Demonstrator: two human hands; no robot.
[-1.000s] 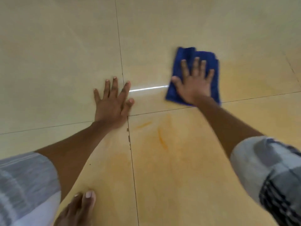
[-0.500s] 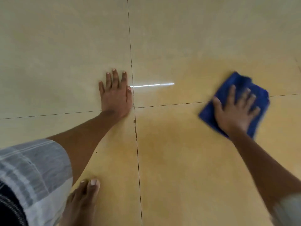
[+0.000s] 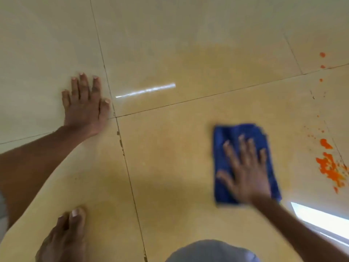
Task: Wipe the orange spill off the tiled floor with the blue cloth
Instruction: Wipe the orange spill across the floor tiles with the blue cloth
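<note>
I see a soft, folded blue cloth [image 3: 226, 144], roughly rectangular, lying flat on the glossy beige tiled floor [image 3: 188, 35], whose large square tiles are split by thin dark grout lines. A faint yellowish film tints the tiles around it. My right hand [image 3: 247, 173] presses on the cloth, fingers [image 3: 229, 150] straight and spread. The orange spill [image 3: 329, 167], bright ragged splatter, sits just right of the cloth, apart from it. My left hand [image 3: 85, 108] rests flat on the floor, fingers straight. A bare foot [image 3: 64, 237] shows below.
</note>
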